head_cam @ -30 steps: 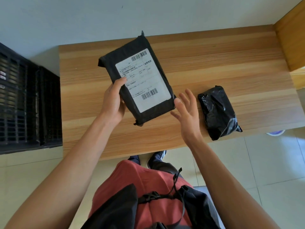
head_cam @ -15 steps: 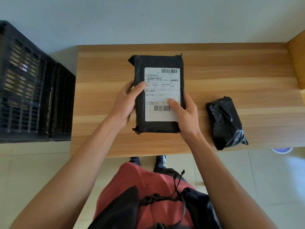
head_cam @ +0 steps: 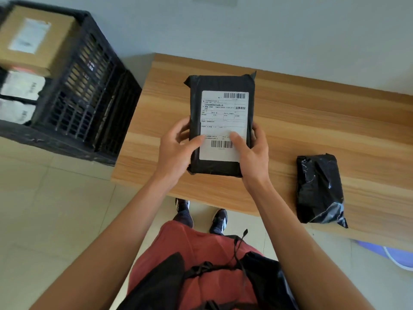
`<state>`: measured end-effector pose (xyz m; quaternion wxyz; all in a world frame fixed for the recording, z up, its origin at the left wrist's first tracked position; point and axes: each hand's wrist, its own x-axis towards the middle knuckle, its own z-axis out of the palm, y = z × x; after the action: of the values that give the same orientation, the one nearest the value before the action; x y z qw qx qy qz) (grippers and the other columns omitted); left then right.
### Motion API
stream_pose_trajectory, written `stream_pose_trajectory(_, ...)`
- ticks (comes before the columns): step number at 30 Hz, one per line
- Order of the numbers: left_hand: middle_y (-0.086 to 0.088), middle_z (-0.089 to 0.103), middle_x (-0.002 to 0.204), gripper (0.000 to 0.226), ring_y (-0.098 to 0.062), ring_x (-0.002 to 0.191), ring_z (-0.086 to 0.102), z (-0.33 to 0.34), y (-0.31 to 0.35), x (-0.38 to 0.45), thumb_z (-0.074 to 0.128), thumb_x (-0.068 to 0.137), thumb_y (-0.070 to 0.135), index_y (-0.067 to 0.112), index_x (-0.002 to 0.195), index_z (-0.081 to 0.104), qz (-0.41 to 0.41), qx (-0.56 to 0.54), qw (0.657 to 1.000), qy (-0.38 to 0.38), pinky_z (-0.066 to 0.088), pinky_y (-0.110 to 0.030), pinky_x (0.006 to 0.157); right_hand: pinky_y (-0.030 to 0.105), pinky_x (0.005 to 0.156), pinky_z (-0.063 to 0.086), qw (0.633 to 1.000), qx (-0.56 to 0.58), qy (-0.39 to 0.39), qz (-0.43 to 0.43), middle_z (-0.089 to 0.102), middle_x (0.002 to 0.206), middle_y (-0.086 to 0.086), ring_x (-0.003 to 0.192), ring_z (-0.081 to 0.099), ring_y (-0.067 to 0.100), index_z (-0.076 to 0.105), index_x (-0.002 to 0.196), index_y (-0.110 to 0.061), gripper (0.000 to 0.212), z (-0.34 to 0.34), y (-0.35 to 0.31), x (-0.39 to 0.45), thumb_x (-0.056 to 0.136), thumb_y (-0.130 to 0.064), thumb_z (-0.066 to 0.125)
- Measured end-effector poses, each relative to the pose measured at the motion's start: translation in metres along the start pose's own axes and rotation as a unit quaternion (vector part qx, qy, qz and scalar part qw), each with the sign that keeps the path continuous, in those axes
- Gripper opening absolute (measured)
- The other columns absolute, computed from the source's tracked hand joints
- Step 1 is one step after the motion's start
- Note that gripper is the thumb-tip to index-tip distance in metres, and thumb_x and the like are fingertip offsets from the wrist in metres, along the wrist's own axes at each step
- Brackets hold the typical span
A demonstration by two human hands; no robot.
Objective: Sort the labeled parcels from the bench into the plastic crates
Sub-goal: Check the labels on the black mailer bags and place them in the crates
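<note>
A flat black parcel (head_cam: 221, 86) with a white barcode label faces up above the wooden bench (head_cam: 312, 121). My left hand (head_cam: 176, 151) grips its lower left edge, thumb on the label. My right hand (head_cam: 252, 153) grips its lower right edge, thumb also on the label. A second, smaller black plastic-wrapped parcel (head_cam: 317, 189) lies on the bench to the right, its label not visible. A black slatted plastic crate (head_cam: 89, 97) stands on the floor left of the bench, holding a brown cardboard box (head_cam: 33, 39) and pale packages (head_cam: 21, 86).
The bench stands against a pale wall. A beige tiled floor (head_cam: 55, 209) stretches below the crate. A blue-and-white object (head_cam: 393, 253) shows under the bench at the right. My feet and a black bag at my waist fill the bottom centre.
My right hand has come onto the parcel, so both hands hold it, label turned upright. The view has swung left, bringing the crate and its contents into sight.
</note>
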<state>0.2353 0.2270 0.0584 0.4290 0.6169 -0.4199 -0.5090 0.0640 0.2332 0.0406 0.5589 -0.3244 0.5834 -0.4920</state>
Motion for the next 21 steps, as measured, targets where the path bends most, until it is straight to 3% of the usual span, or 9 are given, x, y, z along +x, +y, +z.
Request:
stream_pose_trajectory(3, 0.013, 0.073, 0.12, 0.046, -0.001, 0.112, 0.067, -0.02, -0.002, -0.012, 0.07, 0.096, 0.005, 0.024, 0.137, 0.063, 0.012, 0.004, 0.998, 0.058, 0.059, -0.023, 0.085, 0.05, 0.091, 0.062, 0.999, -0.018, -0.033, -0.007, 0.071, 0.129, 0.0, 0.114, 0.072, 0.021, 0.052, 0.139, -0.02, 0.047, 0.024, 0.003, -0.003, 0.097, -0.023, 0.073)
stream_pose_trajectory(6, 0.011, 0.074, 0.121, 0.045, -0.008, 0.115, 0.068, -0.049, -0.006, -0.024, 0.069, 0.096, 0.003, 0.026, 0.135, 0.065, 0.013, -0.003, 0.995, 0.103, 0.06, -0.031, 0.091, 0.048, 0.093, 0.061, 0.997, -0.032, -0.075, -0.009, 0.071, 0.129, -0.002, 0.115, 0.071, 0.019, 0.054, 0.14, -0.022, 0.049, 0.053, 0.006, -0.008, 0.094, -0.031, 0.069)
stream_pose_trajectory(9, 0.01, 0.074, 0.122, 0.047, -0.012, 0.117, 0.068, -0.08, -0.012, -0.037, 0.067, 0.095, 0.0, 0.031, 0.13, 0.067, 0.014, -0.018, 0.988, 0.15, 0.059, -0.038, 0.097, 0.042, 0.092, 0.061, 0.991, -0.048, -0.124, -0.001, 0.072, 0.126, -0.005, 0.113, 0.071, 0.015, 0.056, 0.14, -0.023, 0.043, 0.082, 0.01, -0.016, 0.098, -0.026, 0.059)
stream_pose_trajectory(15, 0.014, 0.075, 0.119, 0.049, -0.007, 0.112, 0.07, -0.143, -0.03, -0.06, 0.067, 0.094, -0.002, 0.024, 0.135, 0.066, -0.007, -0.044, 0.97, 0.239, 0.06, -0.03, 0.094, 0.041, 0.087, 0.063, 0.976, -0.102, -0.193, 0.017, 0.075, 0.118, -0.008, 0.105, 0.073, 0.011, 0.061, 0.134, -0.029, 0.035, 0.149, 0.023, -0.034, 0.104, -0.013, 0.051)
stream_pose_trajectory(21, 0.012, 0.074, 0.123, 0.048, -0.01, 0.114, 0.068, -0.227, -0.053, -0.077, 0.069, 0.092, 0.003, 0.023, 0.136, 0.066, -0.013, -0.037, 0.949, 0.312, 0.06, -0.04, 0.096, 0.043, 0.096, 0.06, 0.955, -0.166, -0.247, 0.011, 0.073, 0.125, -0.011, 0.113, 0.071, 0.011, 0.059, 0.14, -0.03, 0.04, 0.234, 0.039, -0.062, 0.102, -0.021, 0.053)
